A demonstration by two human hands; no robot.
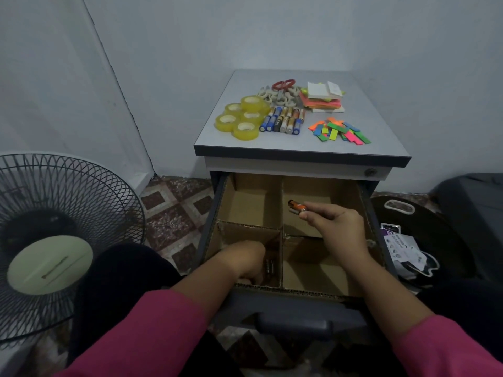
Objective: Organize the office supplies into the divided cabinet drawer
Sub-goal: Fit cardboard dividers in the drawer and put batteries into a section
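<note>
The open drawer [364, 210] holds cardboard dividers [282, 213] that form four compartments. My right hand [337, 227] hovers over the far right compartment and pinches an orange battery [296, 206], with another behind it. My left hand [245, 261] is down in the near left compartment, fingers curled around dark batteries [269, 265] that lie there. On the cabinet top [272, 144] lie several batteries [284, 119], yellow tape rolls [242, 117], red scissors [284, 84], white clips [275, 95], sticky note pads [324, 97] and coloured paper strips [339, 130].
A standing fan [54, 240] is close at the left on the tiled floor [174, 213]. Dark bags and a printed packet [402, 246] lie right of the cabinet. The drawer handle [294, 323] is near my lap. Walls close in behind.
</note>
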